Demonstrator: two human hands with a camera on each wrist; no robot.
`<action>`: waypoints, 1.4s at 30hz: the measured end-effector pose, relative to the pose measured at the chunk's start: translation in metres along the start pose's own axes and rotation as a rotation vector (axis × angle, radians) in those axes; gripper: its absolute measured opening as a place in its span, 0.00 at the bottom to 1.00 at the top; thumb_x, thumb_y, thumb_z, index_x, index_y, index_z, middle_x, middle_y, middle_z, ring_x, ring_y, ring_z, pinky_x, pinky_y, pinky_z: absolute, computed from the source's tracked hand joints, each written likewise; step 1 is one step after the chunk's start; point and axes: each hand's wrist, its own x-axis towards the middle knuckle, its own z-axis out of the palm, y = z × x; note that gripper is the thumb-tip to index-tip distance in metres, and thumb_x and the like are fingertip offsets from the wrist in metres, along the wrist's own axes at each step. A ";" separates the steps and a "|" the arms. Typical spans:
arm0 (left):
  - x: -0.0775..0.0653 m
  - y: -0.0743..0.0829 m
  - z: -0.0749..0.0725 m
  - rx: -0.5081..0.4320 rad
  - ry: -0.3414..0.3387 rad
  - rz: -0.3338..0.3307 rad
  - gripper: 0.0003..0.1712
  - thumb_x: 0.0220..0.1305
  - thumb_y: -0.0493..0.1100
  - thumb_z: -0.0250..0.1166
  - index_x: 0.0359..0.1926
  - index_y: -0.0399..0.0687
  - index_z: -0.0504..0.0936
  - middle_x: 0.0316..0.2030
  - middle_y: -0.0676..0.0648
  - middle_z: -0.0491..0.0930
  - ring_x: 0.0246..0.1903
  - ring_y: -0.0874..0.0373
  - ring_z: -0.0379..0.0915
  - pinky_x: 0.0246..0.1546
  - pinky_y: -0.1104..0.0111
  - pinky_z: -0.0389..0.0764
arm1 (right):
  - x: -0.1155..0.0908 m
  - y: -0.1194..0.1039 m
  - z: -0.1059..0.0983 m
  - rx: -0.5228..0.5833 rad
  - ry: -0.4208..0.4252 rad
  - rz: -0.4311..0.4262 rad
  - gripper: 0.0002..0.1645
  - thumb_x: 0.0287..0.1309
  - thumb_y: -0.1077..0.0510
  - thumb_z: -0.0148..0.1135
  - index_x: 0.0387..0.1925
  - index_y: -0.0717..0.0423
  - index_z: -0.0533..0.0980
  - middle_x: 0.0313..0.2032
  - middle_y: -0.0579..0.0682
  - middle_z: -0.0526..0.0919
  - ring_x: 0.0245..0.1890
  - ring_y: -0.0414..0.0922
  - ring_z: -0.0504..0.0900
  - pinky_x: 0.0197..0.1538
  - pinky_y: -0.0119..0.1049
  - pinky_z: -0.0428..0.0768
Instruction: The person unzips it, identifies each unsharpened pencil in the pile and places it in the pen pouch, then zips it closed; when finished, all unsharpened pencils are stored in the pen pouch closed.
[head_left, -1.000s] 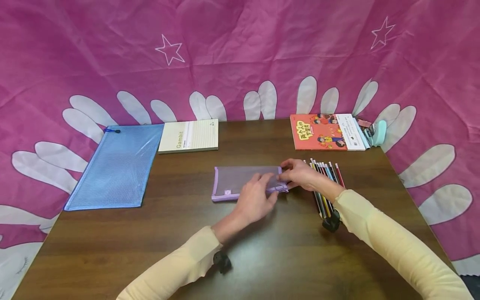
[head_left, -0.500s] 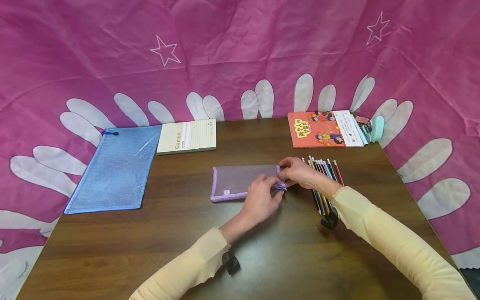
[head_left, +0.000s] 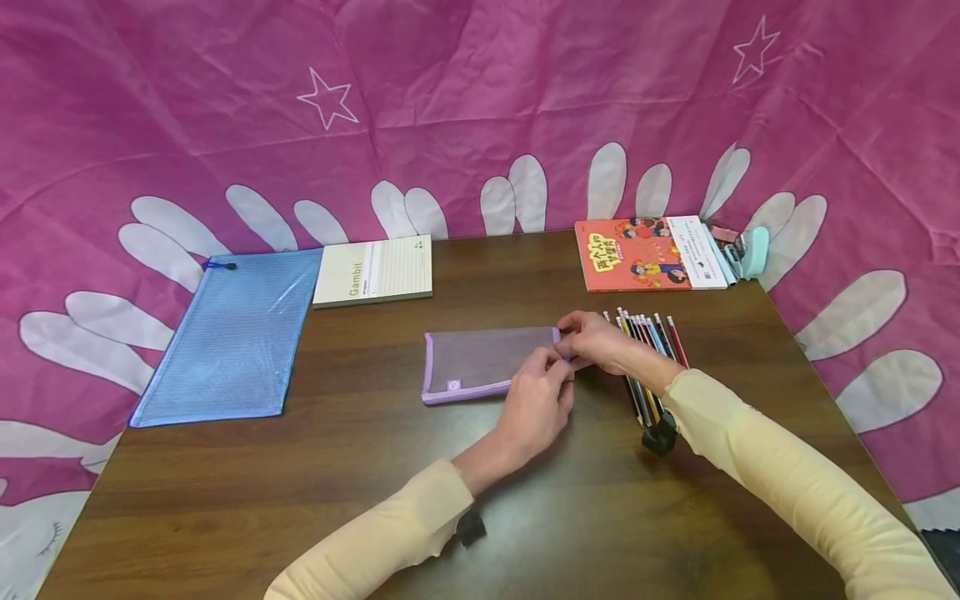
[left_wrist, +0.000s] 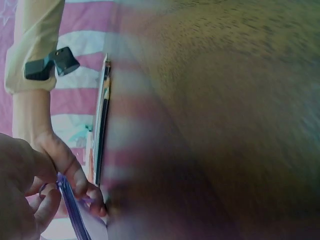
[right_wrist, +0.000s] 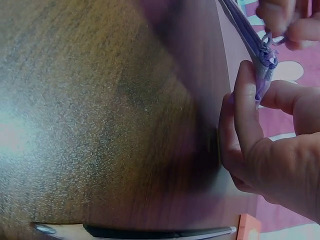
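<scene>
1. Mesh pouch (head_left: 480,358), centre of the frame: flat, rectangular and translucent grey-violet, with purple edging and a small square label near its lower left corner; its lower right corner is hidden by the hands.
2. Left hand (head_left: 534,404), just below centre: fingers pinched on the zipper pull (right_wrist: 267,47), seen best in the wrist views.
3. Right hand (head_left: 596,343), right of centre: fingers clamped on the pouch's right end.
4. Pencils (head_left: 651,332), right of centre: a loose bundle just beside the right hand, eraser ends uppermost; the right forearm (head_left: 654,368) crosses in front, and a black wrist device (head_left: 660,435) covers their lower ends.
5. Blue folder (head_left: 232,333), left of the frame: flat, with a dark zip tag at its upper left corner.
6. Cream notebook (head_left: 375,271), upper left of centre, just beside the folder; marked "Gambit".
7. Red book (head_left: 633,254), upper right; a teal object (head_left: 756,252) lies near its right edge.
8. Surface (head_left: 337,492): brown wood grain, glossy at lower centre.
9. Backdrop (head_left: 450,75), upper frame: creased pink cloth with white petal shapes and outlined stars.
</scene>
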 end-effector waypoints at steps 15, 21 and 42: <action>0.003 0.002 -0.003 -0.008 -0.144 -0.278 0.14 0.50 0.35 0.76 0.39 0.39 0.83 0.34 0.45 0.75 0.31 0.51 0.77 0.33 0.62 0.81 | 0.002 0.000 0.000 -0.051 0.040 0.025 0.37 0.60 0.69 0.61 0.67 0.75 0.57 0.45 0.65 0.77 0.40 0.49 0.79 0.41 0.40 0.84; 0.001 0.001 -0.002 0.056 -0.141 -0.239 0.14 0.50 0.35 0.75 0.39 0.38 0.84 0.34 0.44 0.74 0.31 0.50 0.77 0.34 0.62 0.82 | 0.001 0.000 0.000 -0.045 0.041 0.024 0.36 0.61 0.68 0.62 0.66 0.75 0.58 0.44 0.63 0.77 0.38 0.47 0.79 0.39 0.39 0.83; -0.013 -0.015 -0.005 0.024 0.001 -0.081 0.10 0.52 0.35 0.77 0.38 0.40 0.89 0.31 0.46 0.76 0.30 0.56 0.76 0.33 0.69 0.80 | -0.016 0.021 0.004 0.158 -0.063 -0.044 0.45 0.65 0.71 0.58 0.76 0.69 0.46 0.46 0.64 0.73 0.41 0.49 0.78 0.46 0.44 0.83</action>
